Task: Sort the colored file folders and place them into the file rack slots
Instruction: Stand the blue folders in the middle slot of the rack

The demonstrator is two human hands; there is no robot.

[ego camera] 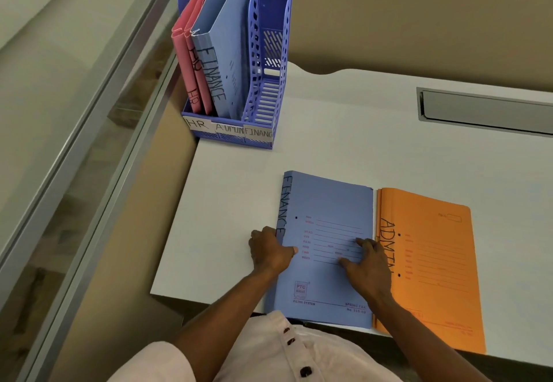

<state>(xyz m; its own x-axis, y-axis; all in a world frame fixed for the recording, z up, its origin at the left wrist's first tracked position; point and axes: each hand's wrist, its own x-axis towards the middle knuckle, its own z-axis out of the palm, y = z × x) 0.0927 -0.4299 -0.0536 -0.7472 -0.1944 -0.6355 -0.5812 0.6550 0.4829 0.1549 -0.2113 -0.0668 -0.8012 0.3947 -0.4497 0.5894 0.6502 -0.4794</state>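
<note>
A blue folder [327,202] marked FINANCE lies flat on the white desk [344,142] near its front edge. My left hand [269,251] grips its spine edge, thumb on the cover. My right hand [366,265] rests flat on the cover, fingers spread. An orange folder [434,262] marked ADMIN lies beside it on the right. A blue file rack [269,61] stands at the desk's far left, its slots labelled HR, ADMIN, FINANCE. Pink HR folders [187,61] stand in the left slot, a blue FINANCE folder [223,52] in the middle slot. The right slot holds nothing.
A grey cable-tray cover [484,109] is set into the desk at the far right. A glass partition with a metal frame [98,118] runs along the desk's left side. Both folders overhang the front edge slightly.
</note>
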